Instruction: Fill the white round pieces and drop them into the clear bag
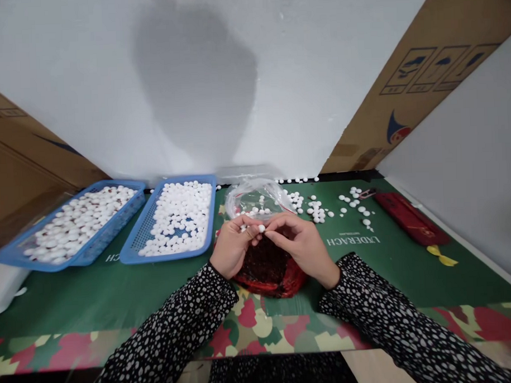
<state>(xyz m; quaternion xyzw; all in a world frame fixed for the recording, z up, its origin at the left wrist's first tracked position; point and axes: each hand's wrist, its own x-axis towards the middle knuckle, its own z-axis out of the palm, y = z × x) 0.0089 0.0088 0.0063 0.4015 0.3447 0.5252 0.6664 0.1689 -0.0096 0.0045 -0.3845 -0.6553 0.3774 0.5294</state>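
A small white ball [262, 228] is pinched between the fingertips of my left hand [233, 243] and my right hand [302, 243], which meet over the middle of the table. Both hands are closed, thumbs and index fingers against the ball. Right below them lies a red plastic bag [290, 282], its top spread around a dark brown, crumbly mass [264, 261]. Just behind my fingers sits a clear plastic bag [255, 191] with several white balls in it. My hands partly hide both bags.
Two blue baskets of white balls are on the left, one slanted basket [84, 263] with brown-marked balls and one flatter basket [165, 257]. Loose white balls [317, 211] lie right of centre. A dark red pouch [411, 218] rests far right. Cardboard [423, 90] and a white panel [297, 72] stand behind.
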